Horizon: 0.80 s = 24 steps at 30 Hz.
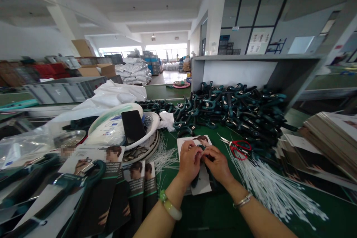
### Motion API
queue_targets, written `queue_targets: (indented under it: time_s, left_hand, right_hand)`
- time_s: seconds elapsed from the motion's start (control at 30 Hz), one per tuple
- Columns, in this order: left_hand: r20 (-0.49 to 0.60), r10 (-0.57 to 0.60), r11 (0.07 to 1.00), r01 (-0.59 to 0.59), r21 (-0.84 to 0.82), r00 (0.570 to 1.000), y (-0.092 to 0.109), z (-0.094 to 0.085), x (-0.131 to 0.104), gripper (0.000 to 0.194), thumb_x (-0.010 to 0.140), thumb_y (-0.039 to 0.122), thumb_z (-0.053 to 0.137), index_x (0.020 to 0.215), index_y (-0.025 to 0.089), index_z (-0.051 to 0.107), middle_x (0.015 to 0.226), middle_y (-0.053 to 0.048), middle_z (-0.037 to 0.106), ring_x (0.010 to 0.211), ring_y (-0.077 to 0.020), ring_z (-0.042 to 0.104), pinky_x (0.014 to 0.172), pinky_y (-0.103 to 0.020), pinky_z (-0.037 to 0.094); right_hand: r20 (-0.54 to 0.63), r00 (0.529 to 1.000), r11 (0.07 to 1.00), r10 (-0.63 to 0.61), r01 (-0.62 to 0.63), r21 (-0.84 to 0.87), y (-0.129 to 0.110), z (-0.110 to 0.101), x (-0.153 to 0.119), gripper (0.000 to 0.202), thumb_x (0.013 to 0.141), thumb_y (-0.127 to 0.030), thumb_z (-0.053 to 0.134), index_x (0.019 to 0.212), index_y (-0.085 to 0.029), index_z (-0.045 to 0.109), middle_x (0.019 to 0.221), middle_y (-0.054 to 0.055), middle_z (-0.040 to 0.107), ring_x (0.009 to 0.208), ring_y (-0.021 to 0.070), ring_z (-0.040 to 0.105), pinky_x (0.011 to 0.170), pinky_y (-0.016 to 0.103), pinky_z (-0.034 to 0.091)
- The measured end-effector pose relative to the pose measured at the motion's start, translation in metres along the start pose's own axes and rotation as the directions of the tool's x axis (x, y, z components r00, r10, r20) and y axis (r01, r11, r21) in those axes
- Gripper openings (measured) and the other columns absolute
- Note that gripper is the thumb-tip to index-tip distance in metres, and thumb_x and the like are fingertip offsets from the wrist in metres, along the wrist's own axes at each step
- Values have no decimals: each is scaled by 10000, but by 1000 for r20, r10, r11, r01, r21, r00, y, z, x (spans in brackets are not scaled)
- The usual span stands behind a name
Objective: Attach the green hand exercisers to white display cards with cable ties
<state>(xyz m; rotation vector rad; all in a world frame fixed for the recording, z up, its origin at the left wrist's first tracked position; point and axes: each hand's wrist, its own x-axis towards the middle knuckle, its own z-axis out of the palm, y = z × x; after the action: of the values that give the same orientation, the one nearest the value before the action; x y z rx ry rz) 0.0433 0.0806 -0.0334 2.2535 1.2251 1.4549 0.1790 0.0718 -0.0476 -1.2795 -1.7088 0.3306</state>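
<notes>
Both hands meet over a printed card on the green table, with a dark green-handled tool lying on it, partly under them. My left hand has its fingers curled near the tool's upper end. My right hand pinches close beside it, fingertips almost touching the left ones. What lies between the fingertips is too small to name. White cable ties spread to the right, with red-handled scissors at their upper end. A heap of green and black tools stands beyond the hands.
Carded tools fill the left front. Behind them, a black phone rests on a white basin above a tray of metal parts. Stacked cards stand at the right; a grey crate is at the back left.
</notes>
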Motion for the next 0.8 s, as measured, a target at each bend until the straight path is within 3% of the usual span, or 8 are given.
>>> queue_targets:
  time_s: [0.13, 0.23, 0.33, 0.4, 0.47, 0.5, 0.7, 0.8]
  left_hand:
    - [-150, 122, 993, -121, 14, 981, 23, -6, 11, 209, 846, 206, 443, 755, 175, 629, 777, -49, 507, 807, -179, 479, 746, -317, 411]
    - [-127, 161, 986, -165, -22, 979, 33, -16, 31, 202, 858, 231, 427, 817, 189, 621, 804, -47, 555, 828, -173, 498, 793, -323, 410]
    - [-37, -133, 991, 132, -27, 990, 24, -20, 36, 221, 877, 265, 400, 842, 179, 601, 804, -46, 588, 795, -165, 533, 765, -308, 426]
    - [151, -296, 955, 292, 49, 943, 14, -18, 25, 169, 836, 268, 471, 892, 189, 609, 888, -56, 609, 856, -180, 554, 787, -312, 432]
    - [297, -355, 934, 319, 162, 886, 8, -12, 7, 224, 786, 258, 536, 996, 226, 609, 1054, -64, 594, 988, -209, 541, 845, -330, 420]
    - [318, -379, 922, 327, 207, 869, 7, -9, -1, 262, 780, 249, 537, 1034, 248, 603, 1123, -60, 574, 1047, -220, 521, 870, -342, 409]
    - [268, -472, 870, 395, 294, 840, 18, 1, -13, 319, 810, 192, 454, 1063, 315, 607, 1195, -18, 557, 1087, -225, 506, 844, -371, 413]
    - [258, -474, 870, 401, 288, 842, 15, 0, -10, 252, 836, 298, 466, 1021, 318, 637, 1208, -9, 560, 1105, -228, 500, 858, -379, 407]
  right_hand:
    - [215, 972, 963, 93, -33, -269, -3, -3, 16, 145, 755, -234, 569, 845, -201, 678, 991, 94, 633, 959, 236, 569, 817, 359, 443]
    - [245, 966, 961, 81, -10, -277, -2, -3, 22, 192, 766, -216, 552, 915, -197, 674, 1027, 95, 642, 978, 232, 576, 835, 352, 441]
    - [203, 979, 982, 22, 16, -186, 3, -3, 17, 155, 806, -240, 524, 837, -213, 674, 983, 57, 660, 979, 197, 582, 857, 315, 440]
    - [106, 994, 994, -4, 15, -106, 5, -4, 10, 170, 830, -265, 502, 822, -217, 665, 924, 47, 662, 938, 183, 592, 838, 305, 451]
    - [36, 999, 994, -28, 32, -104, 3, -6, 2, 177, 837, -276, 499, 816, -214, 663, 877, 49, 652, 890, 184, 589, 813, 314, 454]
    - [36, 998, 987, -48, 52, -149, 0, -8, -1, 173, 836, -271, 503, 808, -211, 663, 867, 52, 645, 879, 189, 578, 804, 320, 449]
    - [287, 954, 870, -83, 210, -445, -26, -19, -15, 208, 817, -116, 468, 731, -198, 639, 821, 43, 609, 842, 187, 514, 707, 280, 406]
    - [358, 933, 812, -35, 235, -534, -33, -21, -17, 223, 835, -133, 451, 736, -201, 639, 857, 52, 596, 853, 196, 508, 654, 272, 392]
